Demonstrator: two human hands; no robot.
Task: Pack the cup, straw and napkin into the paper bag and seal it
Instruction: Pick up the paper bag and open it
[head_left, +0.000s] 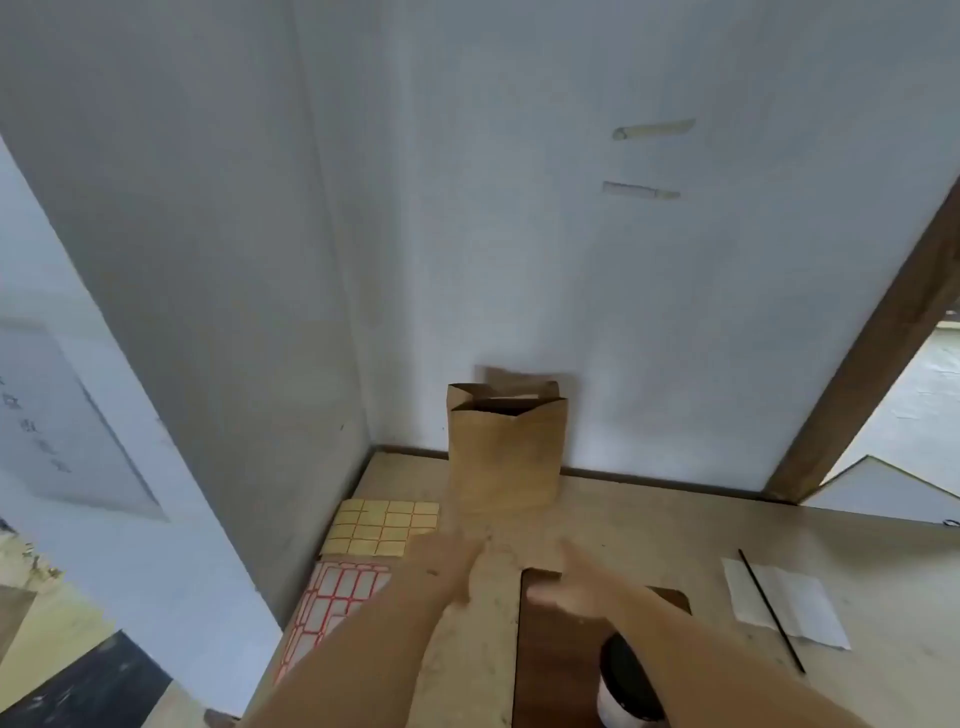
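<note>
A brown paper bag (503, 452) stands upright with its mouth open against the back wall. My left hand (447, 564) and my right hand (582, 584) are stretched forward just short of its base, blurred, fingers apart, holding nothing. A white cup with a black lid (626, 686) stands under my right forearm, partly hidden. To the right a thin black straw (771, 610) lies across a white napkin (784, 605).
A yellow label sheet (382, 527) and a red-lined label sheet (332, 608) lie at the left on the wooden table (675, 525). A dark brown board (556, 660) sits under the cup. White walls close the back and left; a wooden post (872, 343) rises right.
</note>
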